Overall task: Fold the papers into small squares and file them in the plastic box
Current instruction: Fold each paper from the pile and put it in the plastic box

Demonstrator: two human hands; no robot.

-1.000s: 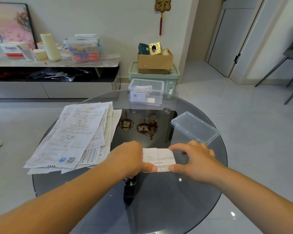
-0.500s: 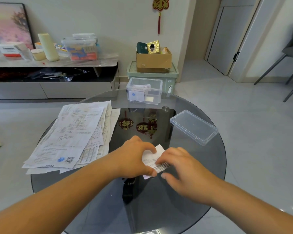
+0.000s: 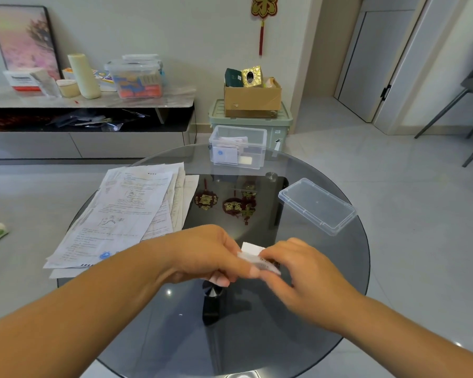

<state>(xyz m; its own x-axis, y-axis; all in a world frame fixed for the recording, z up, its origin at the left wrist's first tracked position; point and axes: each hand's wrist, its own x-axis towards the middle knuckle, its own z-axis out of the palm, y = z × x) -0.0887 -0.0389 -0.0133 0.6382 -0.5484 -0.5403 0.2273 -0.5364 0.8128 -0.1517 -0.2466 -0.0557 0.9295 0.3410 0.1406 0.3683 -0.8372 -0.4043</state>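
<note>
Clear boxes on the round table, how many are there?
1. The plastic box stands at the far edge of the glass table, with folded papers inside. The flat clear piece nearer on the right is a loose lid, not a box. None seems hidden.

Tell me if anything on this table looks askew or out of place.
The paper stack is fanned out unevenly and its near corner hangs past the left edge of the glass table. The lid lies off the box, close to the right edge. Nothing looks spilled or damaged.

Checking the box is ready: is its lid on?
No, the lid lies on the table, apart from the open plastic box.
</note>
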